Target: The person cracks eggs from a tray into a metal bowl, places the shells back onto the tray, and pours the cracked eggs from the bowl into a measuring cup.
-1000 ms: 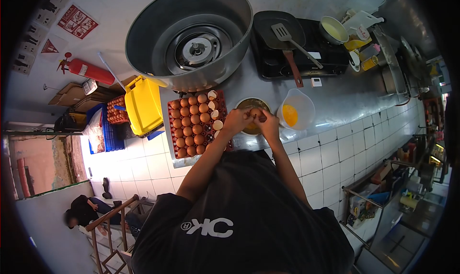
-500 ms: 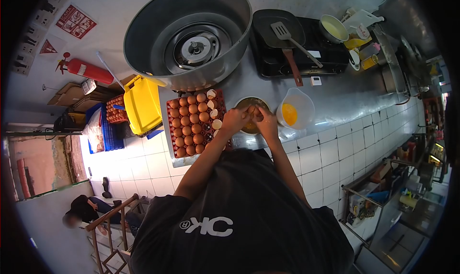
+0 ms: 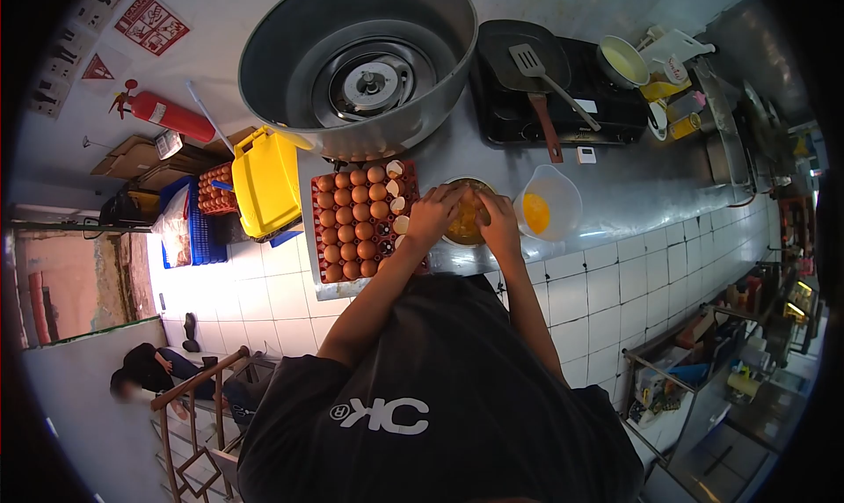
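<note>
My left hand [image 3: 434, 216] and my right hand [image 3: 499, 225] come together over a round metal bowl [image 3: 463, 239] with yellow egg in it. Their fingers are bent around an egg [image 3: 473, 207], which they mostly hide; I cannot tell how far its shell has split. Left of the bowl lies a red tray [image 3: 318, 250] holding rows of brown eggs [image 3: 361, 212]. Cracked, empty eggshells [image 3: 396, 188] sit in its right column. Just right of my right hand stands a translucent white jug [image 3: 563, 206] with orange-yellow yolk inside.
A large grey metal drum [image 3: 404, 134] stands behind the egg tray. A black stove [image 3: 607, 116] carries a flat pan [image 3: 501, 59], a spatula [image 3: 563, 90] and a small pot [image 3: 623, 61]. A yellow-lidded bin [image 3: 265, 186] is at left. Another person [image 3: 167, 371] sits lower left.
My fingertips have drawn slightly apart over the bowl, and the egg between them is less exposed. The whole view has shifted a little as my head moved.
</note>
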Demonstrator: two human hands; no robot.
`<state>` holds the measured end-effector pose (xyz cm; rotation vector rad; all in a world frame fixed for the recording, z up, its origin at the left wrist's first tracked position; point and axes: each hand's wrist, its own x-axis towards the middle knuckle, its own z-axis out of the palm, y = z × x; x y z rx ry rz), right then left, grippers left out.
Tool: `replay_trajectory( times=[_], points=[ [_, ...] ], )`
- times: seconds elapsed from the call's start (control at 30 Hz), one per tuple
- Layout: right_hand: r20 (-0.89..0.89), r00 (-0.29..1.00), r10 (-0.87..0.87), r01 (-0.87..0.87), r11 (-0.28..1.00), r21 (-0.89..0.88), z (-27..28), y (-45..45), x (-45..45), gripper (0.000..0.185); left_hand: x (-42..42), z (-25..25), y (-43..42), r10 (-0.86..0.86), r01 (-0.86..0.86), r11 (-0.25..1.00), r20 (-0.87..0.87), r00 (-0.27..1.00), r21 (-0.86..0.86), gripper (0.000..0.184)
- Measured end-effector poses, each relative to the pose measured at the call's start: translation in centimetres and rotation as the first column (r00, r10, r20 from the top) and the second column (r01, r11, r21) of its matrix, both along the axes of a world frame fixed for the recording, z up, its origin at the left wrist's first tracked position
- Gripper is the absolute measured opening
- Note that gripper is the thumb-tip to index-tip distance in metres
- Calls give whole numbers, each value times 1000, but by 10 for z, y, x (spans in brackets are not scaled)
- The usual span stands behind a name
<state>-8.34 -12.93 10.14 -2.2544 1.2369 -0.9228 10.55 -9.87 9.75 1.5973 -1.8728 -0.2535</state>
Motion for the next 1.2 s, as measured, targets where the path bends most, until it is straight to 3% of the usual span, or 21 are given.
replay_trajectory(
  times=[0.23, 0.3, 0.37, 0.43, 0.5, 0.53, 0.6, 0.63, 0.7, 0.73, 0.8, 0.87, 0.93, 1.03, 1.07, 1.13, 1.2],
  points=[
    [80, 997, -20, 13, 996, 83, -4, 7, 1, 57, -2, 3, 9, 47, -41, 996, -66, 997, 80, 42],
    [140, 990, -6, -10, 993, 115, -7, 8, 2, 58, -3, 4, 11, 117, -60, 965, -216, 969, 255, 40],
    [295, 953, -66, -31, 949, 313, -12, 11, 1, 61, -3, 2, 14, 164, -72, 955, -307, 937, 289, 40],
    [369, 927, -72, -60, 941, 334, -18, 12, 3, 59, 0, -14, 18, 204, -72, 946, -405, 891, 317, 40],
    [494, 854, -165, -90, 887, 452, -17, 14, 2, 55, -2, -29, 18, 130, 77, 963, -697, 705, 258, 42],
    [487, 859, -157, -94, 887, 452, -16, 15, 0, 55, -2, -30, 19, 135, 72, 964, -703, 698, 257, 42],
    [327, 943, -67, -44, 947, 320, -15, 15, 1, 49, 0, -28, 23, 252, 201, 878, -776, 578, 434, 46],
    [322, 945, -55, -54, 946, 321, -18, 15, 0, 49, 1, -19, 25, 260, 192, 880, -779, 571, 434, 46],
    [436, 897, -68, -133, 901, 413, -21, 13, 2, 46, 5, -4, 29, 389, 354, 770, -830, 398, 531, 50],
    [434, 900, -51, -150, 896, 417, -20, 13, 0, 46, 6, -11, 31, 401, 340, 775, -830, 389, 533, 50],
    [613, 780, -125, -362, 709, 606, -17, 11, -2, 47, 11, -25, 35, 334, 409, 779, -867, 371, 475, 55],
    [594, 798, -101, -382, 677, 629, -15, 10, -1, 48, 19, -15, 44, 349, 404, 763, -848, 398, 504, 58],
    [585, 808, -74, -396, 666, 632, -10, 10, 8, 48, 27, -11, 51, 335, 430, 733, -830, 446, 527, 62],
    [566, 824, -19, -404, 681, 611, -7, 11, 29, 44, 43, 2, 73, 305, 358, 806, -849, 432, 472, 61],
    [564, 826, -12, -409, 675, 613, -7, 11, 39, 44, 55, -9, 80, 325, 400, 779, -856, 402, 483, 61],
    [529, 841, 113, -440, 712, 547, -10, 14, 60, 45, 73, 7, 94, 367, 361, 763, -820, 439, 536, 59],
    [503, 846, 178, -478, 670, 567, -6, 23, 82, 44, 90, 23, 113, 406, 322, 747, -782, 472, 582, 56]
  ],
)
